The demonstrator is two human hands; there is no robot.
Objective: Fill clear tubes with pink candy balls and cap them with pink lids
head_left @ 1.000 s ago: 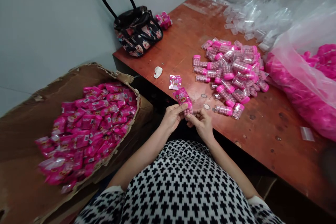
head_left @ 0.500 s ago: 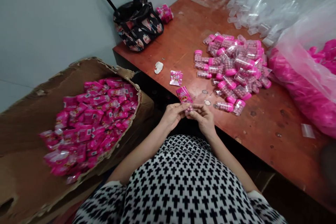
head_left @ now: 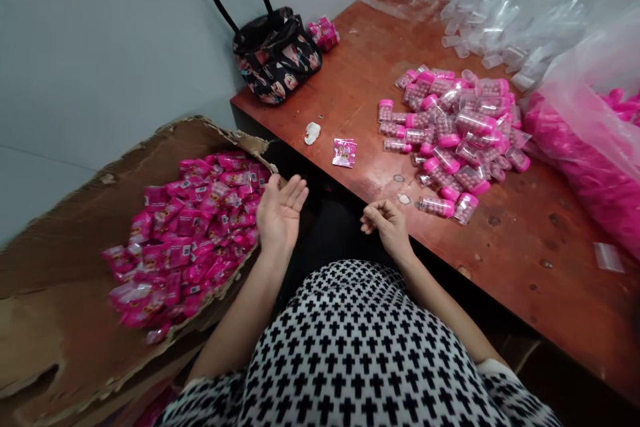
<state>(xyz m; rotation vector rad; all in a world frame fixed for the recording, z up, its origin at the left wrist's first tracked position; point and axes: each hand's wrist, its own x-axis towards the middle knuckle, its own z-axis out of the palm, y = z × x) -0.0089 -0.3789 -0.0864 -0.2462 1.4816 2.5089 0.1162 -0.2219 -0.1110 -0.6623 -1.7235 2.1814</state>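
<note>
My left hand (head_left: 281, 213) is stretched out with its fingers apart, palm showing and empty. It is over the near rim of the cardboard box (head_left: 65, 260), beside the heap of pink packets (head_left: 187, 233) inside. At the table's front edge, my right hand (head_left: 387, 223) has its fingers curled in and the thumb against them, and I see nothing in it. Ahead of the hands lie small flat pink sachets (head_left: 345, 152) on the table. To the right is a pile of clear little bottles (head_left: 450, 130) with pink caps, filled with pink beads.
The red-brown wooden table (head_left: 505, 260) carries a flowered handbag (head_left: 277, 60), pink packets (head_left: 324, 33), a white scrap (head_left: 313, 133), clear empty tubes (head_left: 515, 27) and a big plastic bag of pink pieces (head_left: 575, 153). One clear tube (head_left: 609, 257) lies at the right.
The pink sachet and beads that both hands held are out of them. My left hand has swung left to the box and opened; my right hand stays near the table edge.
</note>
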